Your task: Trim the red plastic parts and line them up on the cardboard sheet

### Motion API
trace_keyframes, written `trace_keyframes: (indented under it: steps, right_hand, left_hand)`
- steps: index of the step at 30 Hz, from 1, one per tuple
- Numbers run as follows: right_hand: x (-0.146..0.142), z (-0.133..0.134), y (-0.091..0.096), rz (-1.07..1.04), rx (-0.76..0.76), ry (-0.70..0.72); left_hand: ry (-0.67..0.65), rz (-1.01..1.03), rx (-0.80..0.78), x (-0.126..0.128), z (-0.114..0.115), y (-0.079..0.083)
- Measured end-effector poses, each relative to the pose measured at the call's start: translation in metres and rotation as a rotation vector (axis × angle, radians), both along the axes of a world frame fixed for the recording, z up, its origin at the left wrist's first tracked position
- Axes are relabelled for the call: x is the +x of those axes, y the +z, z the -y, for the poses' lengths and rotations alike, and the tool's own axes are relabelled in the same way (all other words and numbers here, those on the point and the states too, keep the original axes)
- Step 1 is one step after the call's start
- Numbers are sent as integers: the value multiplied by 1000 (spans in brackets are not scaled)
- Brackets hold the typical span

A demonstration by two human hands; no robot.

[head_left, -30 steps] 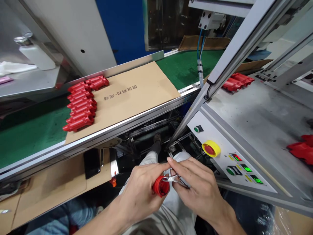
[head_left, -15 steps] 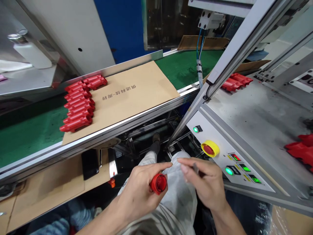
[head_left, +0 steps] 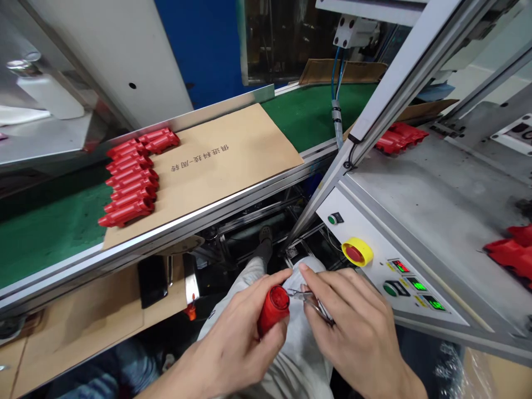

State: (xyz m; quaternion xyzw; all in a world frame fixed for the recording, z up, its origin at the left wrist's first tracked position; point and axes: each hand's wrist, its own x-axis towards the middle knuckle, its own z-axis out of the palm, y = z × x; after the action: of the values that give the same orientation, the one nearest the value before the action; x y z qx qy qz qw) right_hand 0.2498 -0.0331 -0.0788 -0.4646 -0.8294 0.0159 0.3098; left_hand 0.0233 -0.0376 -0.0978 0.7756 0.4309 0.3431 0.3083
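My left hand (head_left: 245, 327) is wrapped round a red plastic tube (head_left: 272, 308), its round end turned up and to the right. My right hand (head_left: 353, 327) pinches small metal tweezers (head_left: 308, 298), and their tips touch the tube's end. Both hands hover over my lap in light trousers (head_left: 291, 343). A row of several red plastic tubes (head_left: 131, 176) lies on a cardboard sheet (head_left: 220, 160) on the green conveyor belt (head_left: 45, 233).
To the right stands a grey machine table (head_left: 432, 194) with more red parts (head_left: 399, 138) at its far edge and others (head_left: 511, 255) near the right. Its front panel carries a yellow-ringed red emergency button (head_left: 356, 252) and green lit buttons (head_left: 390, 288). A slanted aluminium post (head_left: 374, 122) crosses the view.
My right hand pulled away from the tube half a second ago and has come back, with the tweezers against the tube's end again. The left hand tilted the tube slightly upward.
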Motion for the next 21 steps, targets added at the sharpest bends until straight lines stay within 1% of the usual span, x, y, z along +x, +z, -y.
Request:
trace_keyframes:
  steps: [4, 8, 14, 21]
  right_hand:
    - [0, -2, 6, 110, 50, 6]
    - [0, -3, 5, 167, 56, 14]
    - [0, -3, 4, 163, 57, 29]
    - [2, -5, 3, 127, 40, 42]
  left_hand:
    - [-20, 49, -8, 4, -1, 0]
    - [-41, 66, -18, 6, -4, -4]
    - [-41, 51, 13, 4, -3, -4]
    - [-54, 66, 0, 6, -6, -1]
